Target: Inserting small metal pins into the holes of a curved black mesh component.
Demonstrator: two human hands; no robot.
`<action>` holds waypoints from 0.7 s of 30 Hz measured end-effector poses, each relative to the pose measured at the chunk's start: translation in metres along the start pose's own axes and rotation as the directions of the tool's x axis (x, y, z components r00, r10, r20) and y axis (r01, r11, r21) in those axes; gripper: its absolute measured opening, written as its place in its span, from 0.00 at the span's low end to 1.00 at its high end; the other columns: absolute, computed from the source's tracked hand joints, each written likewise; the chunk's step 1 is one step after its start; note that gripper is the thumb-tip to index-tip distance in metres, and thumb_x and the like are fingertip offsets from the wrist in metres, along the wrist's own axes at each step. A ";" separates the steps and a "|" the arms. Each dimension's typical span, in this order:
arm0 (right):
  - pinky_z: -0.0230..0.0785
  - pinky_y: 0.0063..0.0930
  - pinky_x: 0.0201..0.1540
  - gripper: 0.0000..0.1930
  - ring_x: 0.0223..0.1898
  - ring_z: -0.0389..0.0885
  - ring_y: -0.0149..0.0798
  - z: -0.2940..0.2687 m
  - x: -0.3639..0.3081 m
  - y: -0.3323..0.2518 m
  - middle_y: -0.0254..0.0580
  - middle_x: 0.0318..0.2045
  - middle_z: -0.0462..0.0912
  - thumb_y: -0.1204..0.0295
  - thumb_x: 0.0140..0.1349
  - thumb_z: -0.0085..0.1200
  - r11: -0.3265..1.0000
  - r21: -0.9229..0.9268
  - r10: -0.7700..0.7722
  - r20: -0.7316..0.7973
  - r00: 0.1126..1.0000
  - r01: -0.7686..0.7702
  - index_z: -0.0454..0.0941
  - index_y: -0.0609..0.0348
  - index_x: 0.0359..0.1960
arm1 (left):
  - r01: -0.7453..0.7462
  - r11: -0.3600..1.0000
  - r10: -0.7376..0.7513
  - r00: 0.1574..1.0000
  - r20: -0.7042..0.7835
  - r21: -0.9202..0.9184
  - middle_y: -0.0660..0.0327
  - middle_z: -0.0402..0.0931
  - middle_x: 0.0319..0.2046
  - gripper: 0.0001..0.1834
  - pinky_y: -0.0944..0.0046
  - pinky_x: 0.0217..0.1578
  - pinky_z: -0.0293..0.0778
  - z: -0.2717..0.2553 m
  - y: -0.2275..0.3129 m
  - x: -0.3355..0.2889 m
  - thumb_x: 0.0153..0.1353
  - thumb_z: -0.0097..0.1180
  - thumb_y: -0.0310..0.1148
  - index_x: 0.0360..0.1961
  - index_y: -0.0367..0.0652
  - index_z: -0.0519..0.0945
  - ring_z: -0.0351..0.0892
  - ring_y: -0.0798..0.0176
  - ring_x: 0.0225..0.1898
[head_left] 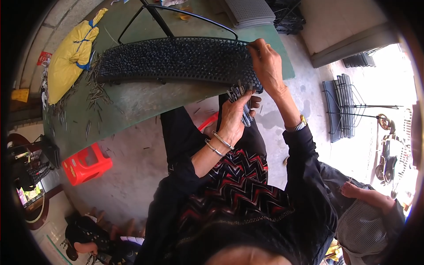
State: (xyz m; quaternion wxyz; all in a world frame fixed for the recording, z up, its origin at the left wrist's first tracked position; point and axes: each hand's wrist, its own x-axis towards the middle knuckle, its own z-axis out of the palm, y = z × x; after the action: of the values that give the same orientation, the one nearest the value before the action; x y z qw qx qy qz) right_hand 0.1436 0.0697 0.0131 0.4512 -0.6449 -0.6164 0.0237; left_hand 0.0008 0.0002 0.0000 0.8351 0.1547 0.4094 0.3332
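Observation:
A long black perforated metal panel (168, 57) lies across the table, its holes densely filled with small dark pieces toward the left and middle. My left hand (233, 115) is closed round a bundle of thin dark rods (238, 91), just below the panel's right end. Over that same end, my right hand (268, 66) has thumb and fingers pinched together at the panel's upper right corner. Whatever those fingertips hold, if anything, is too small to make out. Black bent bars (161, 20) rise behind the panel.
On the green table (145, 104), loose rods (98, 95) are scattered left of the panel, beside a yellow sack (70, 62). Grey perforated sheets (249, 12) are stacked at the far right. A red stool (87, 164) stands on the floor. Other people (369, 221) sit nearby.

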 end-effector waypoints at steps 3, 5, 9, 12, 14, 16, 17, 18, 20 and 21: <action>0.72 0.38 0.35 0.06 0.33 0.80 0.50 0.003 -0.002 0.002 0.48 0.32 0.80 0.71 0.60 0.57 0.995 -0.089 -0.036 0.104 0.994 0.045 0.78 0.58 0.38 | -0.014 1.000 0.014 1.000 -0.008 0.008 0.62 0.82 0.29 0.08 0.72 0.25 0.65 -0.001 0.001 0.000 0.62 0.59 0.37 0.38 0.45 0.81 0.78 0.71 0.28; 0.72 0.37 0.36 0.07 0.34 0.80 0.47 0.001 0.000 -0.005 0.44 0.35 0.79 0.69 0.59 0.58 0.975 -0.202 -0.075 0.081 0.994 0.090 0.82 0.52 0.39 | -0.034 0.999 0.033 0.999 0.004 0.021 0.61 0.82 0.29 0.08 0.72 0.24 0.66 -0.001 0.002 0.000 0.62 0.59 0.36 0.38 0.44 0.81 0.79 0.70 0.29; 0.73 0.34 0.36 0.08 0.35 0.80 0.45 -0.006 0.006 0.000 0.41 0.37 0.79 0.66 0.59 0.59 0.962 -0.243 -0.095 0.135 0.986 0.126 0.84 0.48 0.39 | -0.040 0.999 0.040 0.999 0.008 0.024 0.60 0.83 0.30 0.08 0.72 0.24 0.66 0.003 0.004 -0.001 0.62 0.58 0.35 0.38 0.43 0.81 0.81 0.68 0.30; 0.73 0.33 0.37 0.08 0.36 0.80 0.43 -0.005 0.010 0.006 0.40 0.35 0.78 0.65 0.59 0.59 0.962 -0.221 -0.123 0.178 0.976 0.162 0.85 0.47 0.39 | -0.034 0.999 0.034 0.999 0.012 0.024 0.58 0.82 0.33 0.09 0.72 0.26 0.69 0.003 0.004 -0.001 0.63 0.57 0.33 0.40 0.40 0.79 0.80 0.66 0.33; 0.73 0.34 0.37 0.08 0.36 0.80 0.43 -0.002 0.010 0.011 0.40 0.35 0.78 0.64 0.59 0.59 0.961 -0.203 -0.144 0.208 0.967 0.187 0.85 0.46 0.39 | -0.030 1.000 0.029 0.999 0.021 0.008 0.59 0.82 0.33 0.08 0.72 0.26 0.69 0.004 0.003 -0.001 0.63 0.58 0.33 0.40 0.40 0.79 0.81 0.66 0.34; 0.72 0.34 0.37 0.09 0.36 0.79 0.44 0.001 0.005 0.011 0.41 0.35 0.78 0.63 0.59 0.59 0.964 -0.204 -0.138 0.175 0.975 0.173 0.85 0.47 0.38 | -0.031 0.999 0.031 0.999 0.025 0.011 0.59 0.82 0.34 0.08 0.72 0.26 0.69 0.005 0.002 -0.001 0.63 0.58 0.33 0.40 0.41 0.79 0.82 0.66 0.34; 0.72 0.33 0.37 0.09 0.35 0.79 0.44 0.000 0.002 0.012 0.41 0.35 0.77 0.63 0.59 0.59 0.966 -0.206 -0.128 0.143 0.981 0.156 0.85 0.48 0.38 | -0.029 0.999 0.029 0.999 0.027 0.013 0.59 0.83 0.34 0.08 0.72 0.26 0.69 0.005 0.001 0.000 0.63 0.58 0.33 0.40 0.41 0.79 0.82 0.66 0.35; 0.72 0.33 0.37 0.09 0.35 0.79 0.44 -0.002 0.000 0.008 0.41 0.35 0.77 0.63 0.59 0.59 0.967 -0.201 -0.131 0.142 0.981 0.158 0.85 0.48 0.38 | -0.034 0.999 0.033 0.999 0.024 0.014 0.59 0.83 0.34 0.08 0.72 0.26 0.69 0.004 0.001 0.000 0.63 0.58 0.33 0.40 0.41 0.79 0.82 0.66 0.35; 0.71 0.31 0.36 0.10 0.33 0.80 0.40 -0.020 -0.005 -0.003 0.44 0.35 0.79 0.63 0.59 0.59 0.978 -0.207 0.068 0.174 0.982 -0.032 0.85 0.51 0.39 | -0.051 0.999 0.050 0.998 0.023 0.013 0.59 0.83 0.35 0.08 0.72 0.26 0.69 0.003 0.002 0.000 0.63 0.58 0.33 0.40 0.41 0.79 0.82 0.66 0.35; 0.71 0.31 0.36 0.10 0.33 0.80 0.40 -0.030 -0.008 -0.007 0.44 0.35 0.79 0.63 0.59 0.59 0.979 -0.200 0.063 0.176 0.982 -0.027 0.85 0.51 0.39 | -0.057 0.998 0.057 0.998 0.018 0.013 0.59 0.83 0.35 0.08 0.72 0.26 0.69 0.001 0.003 0.000 0.63 0.58 0.33 0.40 0.41 0.79 0.82 0.66 0.35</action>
State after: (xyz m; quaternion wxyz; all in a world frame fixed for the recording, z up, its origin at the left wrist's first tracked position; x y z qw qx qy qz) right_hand 0.1542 0.0458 0.0308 0.3267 -0.6953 -0.6394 0.0314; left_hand -0.0001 0.0023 0.0025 0.8278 0.1747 0.3995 0.3530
